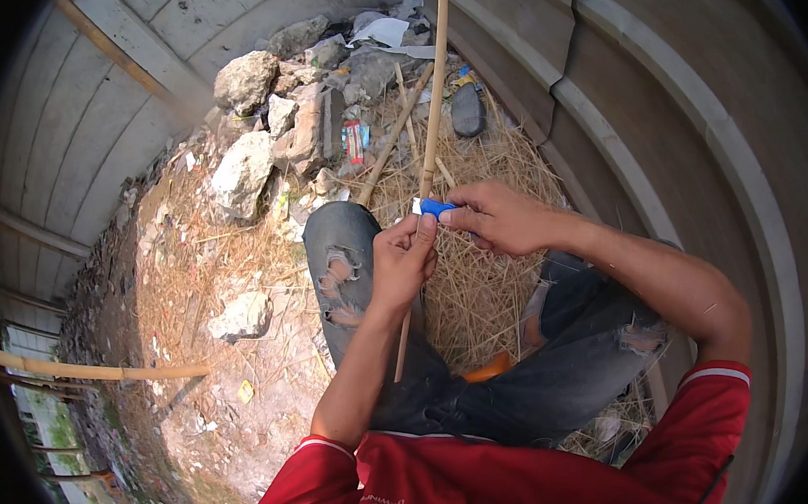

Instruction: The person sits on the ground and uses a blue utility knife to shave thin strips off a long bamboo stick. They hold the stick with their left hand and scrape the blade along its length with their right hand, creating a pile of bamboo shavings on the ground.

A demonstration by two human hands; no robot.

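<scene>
A long, thin bamboo stick (pixel 436 86) stands out ahead of me, running from the far edge down between my knees. My left hand (pixel 402 259) is closed round its lower part, beside my left knee. In my right hand (pixel 505 218) is a small blue-handled cutter (pixel 436 208), gripped with the thumb along it. Its bright, pale end lies against the stick just above my left thumb. The lower end of the stick shows below my left hand, over my jeans (pixel 450 400).
Dry straw shavings (pixel 475 304) cover the ground between my legs, with an orange object (pixel 489 367) among them. Rocks (pixel 241 175) and litter lie ahead. A dark stone (pixel 468 111) sits near the corrugated wall (pixel 676 112) on my right. Another bamboo pole (pixel 115 369) juts in from the left.
</scene>
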